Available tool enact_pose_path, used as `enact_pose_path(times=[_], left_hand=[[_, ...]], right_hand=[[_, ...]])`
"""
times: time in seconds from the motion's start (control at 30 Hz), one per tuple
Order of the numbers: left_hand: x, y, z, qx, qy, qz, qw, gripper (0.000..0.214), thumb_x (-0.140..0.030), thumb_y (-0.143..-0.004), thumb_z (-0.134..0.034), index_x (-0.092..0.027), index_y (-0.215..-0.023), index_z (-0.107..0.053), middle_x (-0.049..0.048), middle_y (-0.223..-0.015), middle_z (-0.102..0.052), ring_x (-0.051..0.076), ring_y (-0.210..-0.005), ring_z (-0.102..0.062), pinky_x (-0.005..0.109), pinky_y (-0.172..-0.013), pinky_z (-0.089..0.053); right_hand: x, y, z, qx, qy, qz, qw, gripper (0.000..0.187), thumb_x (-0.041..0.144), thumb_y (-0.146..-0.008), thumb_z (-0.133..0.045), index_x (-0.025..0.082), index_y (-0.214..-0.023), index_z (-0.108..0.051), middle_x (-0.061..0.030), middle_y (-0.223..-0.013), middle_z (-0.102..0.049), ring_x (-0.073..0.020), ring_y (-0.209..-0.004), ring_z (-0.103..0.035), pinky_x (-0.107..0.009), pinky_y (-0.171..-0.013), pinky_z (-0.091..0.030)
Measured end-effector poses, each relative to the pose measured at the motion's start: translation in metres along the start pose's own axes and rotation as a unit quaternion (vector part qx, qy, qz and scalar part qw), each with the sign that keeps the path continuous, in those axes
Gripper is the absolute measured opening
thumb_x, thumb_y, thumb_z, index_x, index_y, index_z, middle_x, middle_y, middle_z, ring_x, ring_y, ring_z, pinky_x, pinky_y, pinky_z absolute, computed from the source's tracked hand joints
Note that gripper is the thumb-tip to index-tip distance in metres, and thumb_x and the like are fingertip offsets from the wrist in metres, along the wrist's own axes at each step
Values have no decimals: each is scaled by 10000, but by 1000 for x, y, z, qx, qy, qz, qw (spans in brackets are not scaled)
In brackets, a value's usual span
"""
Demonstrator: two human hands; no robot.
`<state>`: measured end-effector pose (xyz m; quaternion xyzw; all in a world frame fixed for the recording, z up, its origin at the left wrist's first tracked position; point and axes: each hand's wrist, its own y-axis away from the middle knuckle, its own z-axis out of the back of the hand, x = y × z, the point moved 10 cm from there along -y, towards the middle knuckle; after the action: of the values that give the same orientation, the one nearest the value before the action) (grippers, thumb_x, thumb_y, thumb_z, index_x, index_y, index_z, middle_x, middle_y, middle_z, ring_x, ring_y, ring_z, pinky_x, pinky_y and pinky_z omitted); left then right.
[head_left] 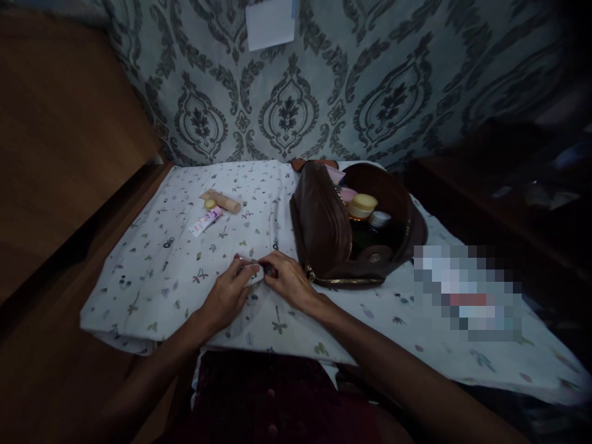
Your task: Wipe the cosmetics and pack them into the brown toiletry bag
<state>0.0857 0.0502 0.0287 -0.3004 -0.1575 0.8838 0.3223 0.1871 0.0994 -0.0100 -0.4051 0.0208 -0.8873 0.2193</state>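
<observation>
Close together over the printed cloth, my two hands meet at a small pale, rounded item (256,275), its kind hidden by the fingers. My left hand (226,295) is closed, with thumb and fingers pinching this item. From the other side my right hand (287,280) has its fingertips bent together at the item's edge, near a small dark part. Right beside that hand stands a brown bag (321,216), unzipped wide. Inside it I see a yellow-lidded jar (363,205), a white-capped container (380,219) and some pink items.
A beige tube (224,201), a small yellow lid or pot (210,203) and a white-and-purple tube (206,221) lie on the white patterned cloth (139,259). Wooden furniture (69,142) borders the left, a patterned wall (287,105) the back. A blurred-out patch (467,293) covers something at right.
</observation>
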Motion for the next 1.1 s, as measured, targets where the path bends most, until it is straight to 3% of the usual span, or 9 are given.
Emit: enact_pose_path(times=[0.2,0.43,0.7,0.9,1.1], left_hand=[[-2,-5,-8,23,-39,5,999,474,18,-790,-444,-201,-1197,-550,86,-1091,-546,204,-1027,-591,350,-888,-546],[30,-9,10,5,-71,70,995,379,-29,-823,-484,-195,-1146,-593,59,-1014,-546,185,-897,-594,315,-804,-531],[61,-7,29,-49,-63,114,990,264,-111,-864,-527,-194,-1099,-616,45,-983,-576,189,-898,-601,322,-806,-515],[58,-6,27,-53,-61,115,990,277,-90,-855,-530,-204,-1091,-619,40,-987,-579,184,-905,-603,318,-814,-515],[37,-2,12,-22,-28,88,995,358,-43,-831,-511,-198,-1142,-596,52,-1008,-574,182,-929,-597,316,-833,-526]], right_hand=[[1,-1,-2,12,12,23,1000,306,-4,-762,-611,174,-995,-697,-17,-840,-589,-154,-765,-568,-267,-708,-438],[-4,-1,-3,0,10,23,1000,265,75,-802,-669,191,-1037,-705,-26,-883,-624,-144,-751,-590,-260,-701,-451],[-2,-1,-2,11,17,14,1000,203,109,-824,-651,192,-1002,-704,-26,-870,-632,-149,-758,-591,-262,-702,-436],[-2,-1,-2,8,17,5,1000,178,104,-818,-639,198,-957,-697,-19,-854,-622,-141,-729,-577,-257,-676,-428],[-4,-1,-3,3,21,3,1000,212,114,-809,-669,202,-999,-698,-34,-894,-637,-159,-780,-600,-272,-714,-449]])
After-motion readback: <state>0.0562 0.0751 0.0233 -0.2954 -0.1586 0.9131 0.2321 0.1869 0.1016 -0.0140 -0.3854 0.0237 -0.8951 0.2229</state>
